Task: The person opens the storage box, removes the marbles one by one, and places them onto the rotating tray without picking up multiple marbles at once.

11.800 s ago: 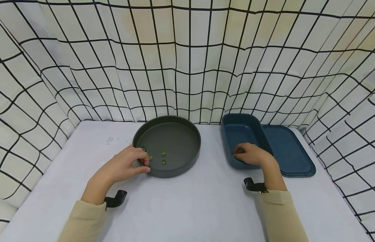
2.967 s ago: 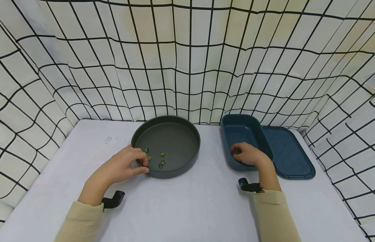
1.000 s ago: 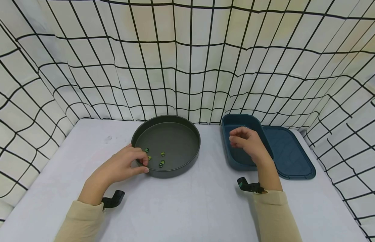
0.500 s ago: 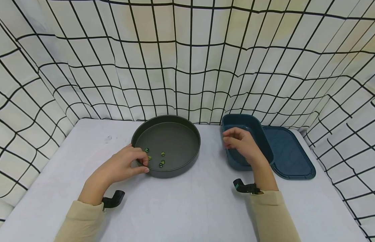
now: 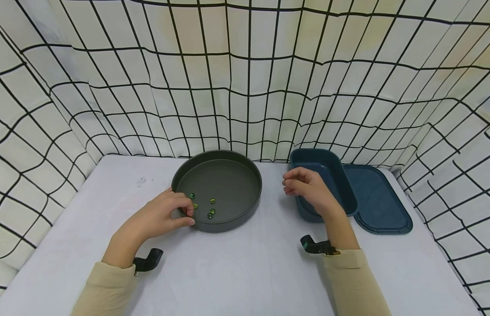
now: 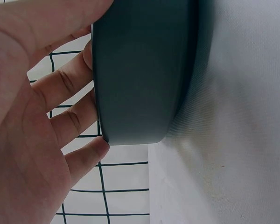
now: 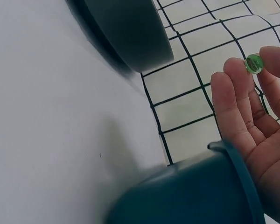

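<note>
In the head view a round dark grey pan [image 5: 229, 180] stands on the white table, with several green glass marbles [image 5: 212, 201] lying in its front left part. My left hand [image 5: 162, 215] grips the pan's front left rim, thumb outside and fingers over the edge; the left wrist view shows the pan's side wall [image 6: 140, 79] close up. My right hand [image 5: 308, 188] hovers above the left wall of a blue rectangular container [image 5: 327, 162]. Between thumb and fingertips it pinches one green marble [image 7: 254, 64], clear in the right wrist view. The container's front part is hidden behind this hand.
A blue lid [image 5: 383, 202] lies flat to the right of the container, partly behind it. White cloth covers the table [image 5: 245, 267]. Black netting [image 5: 248, 92] in front of white sheeting encloses the back and both sides. A gap of tabletop separates pan and container.
One more marble lies in the pan than 11.8 s ago. My right hand has risen from inside the container and moved left with a marble. The left hand keeps its grip on the pan rim.
</note>
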The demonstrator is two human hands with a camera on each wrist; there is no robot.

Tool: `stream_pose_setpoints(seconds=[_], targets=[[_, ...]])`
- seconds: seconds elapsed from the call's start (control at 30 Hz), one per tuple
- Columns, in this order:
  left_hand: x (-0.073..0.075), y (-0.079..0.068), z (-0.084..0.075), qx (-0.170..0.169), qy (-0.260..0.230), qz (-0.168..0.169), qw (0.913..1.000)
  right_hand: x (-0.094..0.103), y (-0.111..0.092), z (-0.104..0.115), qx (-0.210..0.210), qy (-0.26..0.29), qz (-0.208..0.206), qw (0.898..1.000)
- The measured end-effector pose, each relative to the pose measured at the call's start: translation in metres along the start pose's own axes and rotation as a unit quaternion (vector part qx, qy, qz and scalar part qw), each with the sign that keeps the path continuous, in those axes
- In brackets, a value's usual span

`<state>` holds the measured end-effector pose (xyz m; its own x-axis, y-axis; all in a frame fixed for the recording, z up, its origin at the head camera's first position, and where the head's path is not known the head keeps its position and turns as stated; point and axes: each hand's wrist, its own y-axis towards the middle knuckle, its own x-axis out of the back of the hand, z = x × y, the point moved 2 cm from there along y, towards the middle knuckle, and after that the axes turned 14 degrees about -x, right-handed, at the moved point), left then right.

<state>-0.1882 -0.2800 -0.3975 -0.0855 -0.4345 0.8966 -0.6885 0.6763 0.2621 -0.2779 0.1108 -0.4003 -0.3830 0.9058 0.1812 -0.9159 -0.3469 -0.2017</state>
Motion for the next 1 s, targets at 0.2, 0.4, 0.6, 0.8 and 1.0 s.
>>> stream_pose_setpoints(seconds=[0.2,0.4,0.6,0.8,1.0], targets=[[-0.001,0.001,0.0,-0.003,-0.001,-0.001,1.0,-0.008,0.0,0.002,-0.006,0.006,0.009,1.0],[-0.001,0.0,-0.001,-0.003,-0.002,-0.002,1.0,-0.017,-0.001,0.004,-0.011,0.014,0.021,1.0],[-0.001,0.0,0.0,-0.006,0.0,-0.003,1.0,-0.024,0.0,0.005,-0.01,0.041,0.038,0.998],[-0.001,0.0,0.0,-0.008,0.004,-0.005,0.9999,-0.032,0.002,0.006,-0.017,0.068,0.056,0.996],[-0.002,0.0,0.0,-0.009,0.002,-0.004,1.0,-0.038,0.004,0.006,-0.028,0.077,0.073,0.994]])
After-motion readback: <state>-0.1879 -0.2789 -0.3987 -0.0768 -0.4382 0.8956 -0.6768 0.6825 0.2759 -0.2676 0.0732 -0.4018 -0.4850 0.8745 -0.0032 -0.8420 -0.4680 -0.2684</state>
